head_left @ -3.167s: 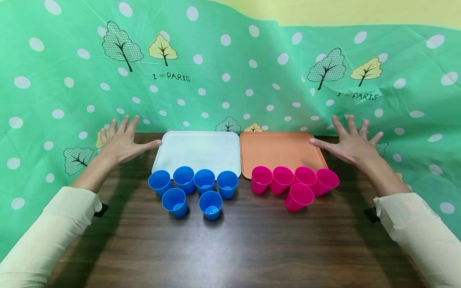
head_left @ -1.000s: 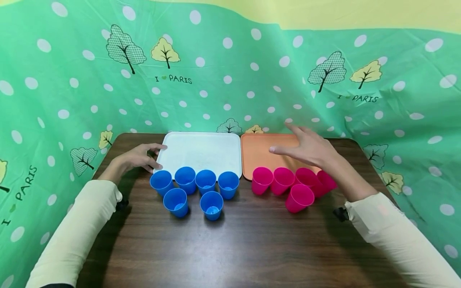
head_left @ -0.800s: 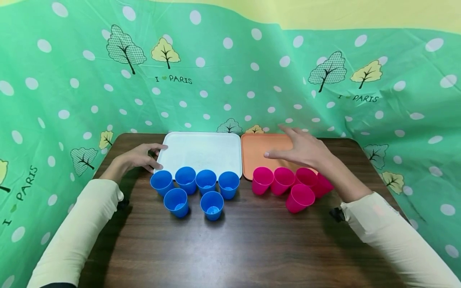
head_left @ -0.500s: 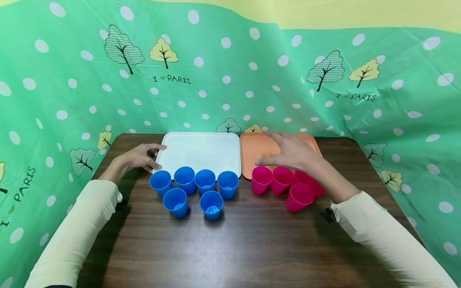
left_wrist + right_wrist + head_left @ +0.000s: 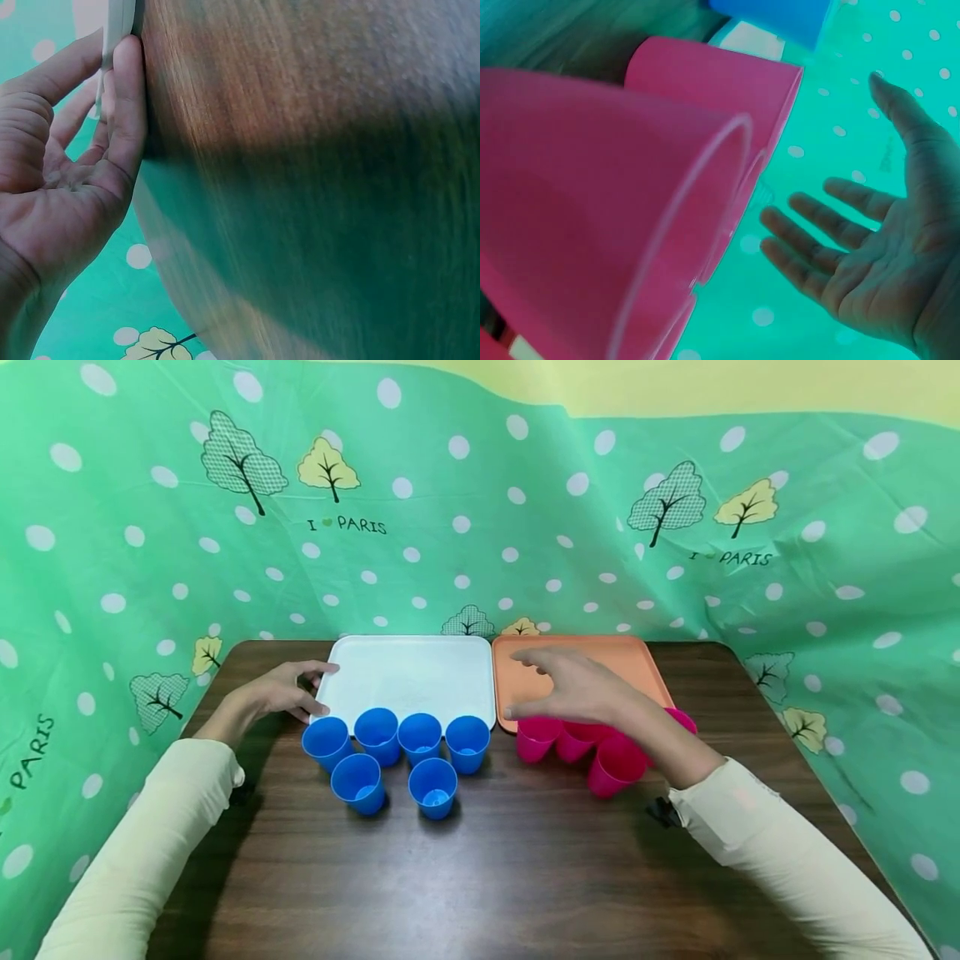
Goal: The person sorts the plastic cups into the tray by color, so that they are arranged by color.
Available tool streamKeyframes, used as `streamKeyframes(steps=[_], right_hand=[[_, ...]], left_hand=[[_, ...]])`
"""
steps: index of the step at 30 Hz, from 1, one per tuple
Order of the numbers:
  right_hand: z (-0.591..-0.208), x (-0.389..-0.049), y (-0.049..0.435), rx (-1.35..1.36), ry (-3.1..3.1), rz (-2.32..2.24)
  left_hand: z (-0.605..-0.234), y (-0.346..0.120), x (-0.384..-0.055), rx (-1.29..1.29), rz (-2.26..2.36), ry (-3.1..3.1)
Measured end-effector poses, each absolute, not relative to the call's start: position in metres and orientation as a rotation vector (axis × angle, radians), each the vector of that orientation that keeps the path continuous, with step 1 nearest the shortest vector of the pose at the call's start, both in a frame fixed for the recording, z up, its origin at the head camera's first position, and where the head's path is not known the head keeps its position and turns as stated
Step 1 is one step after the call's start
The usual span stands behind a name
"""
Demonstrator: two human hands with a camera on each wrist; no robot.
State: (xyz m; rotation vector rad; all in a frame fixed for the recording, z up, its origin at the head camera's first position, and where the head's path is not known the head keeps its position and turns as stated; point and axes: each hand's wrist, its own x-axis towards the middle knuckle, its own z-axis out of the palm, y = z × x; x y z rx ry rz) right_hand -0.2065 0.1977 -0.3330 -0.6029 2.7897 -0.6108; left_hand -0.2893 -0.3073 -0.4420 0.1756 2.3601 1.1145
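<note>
My left hand (image 5: 272, 692) is at the left edge of the white tray (image 5: 411, 681). In the left wrist view, my left thumb and fingers (image 5: 127, 97) hold the rim of the white tray (image 5: 118, 34). My right hand (image 5: 573, 685) hovers above the front of the orange tray (image 5: 637, 670), fingers spread and slightly bent, holding nothing. It partly covers a group of pink cups (image 5: 617, 767). In the right wrist view, the palm of my right hand (image 5: 889, 262) shows apart from a pink cup (image 5: 592, 202). Several blue cups (image 5: 433, 789) stand upright in front of the white tray.
The trays lie side by side at the back of the brown wooden table (image 5: 420, 885). A green dotted cloth (image 5: 427, 493) hangs right behind the table and along its sides. The cups stand close together along the trays' front edges.
From spread out at the far left, my left hand has come down onto the white tray's edge. My right hand has swept left over the orange tray and pink cups. The cups stay put.
</note>
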Motion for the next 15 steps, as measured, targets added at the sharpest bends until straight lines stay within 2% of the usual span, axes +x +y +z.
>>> streamKeyframes(steps=[15], right_hand=[[-0.336, -0.196, 0.161, -0.744, 2.655, -0.603]], left_hand=[[-0.442, -0.306, -0.292, 0.169, 1.118, 2.337]])
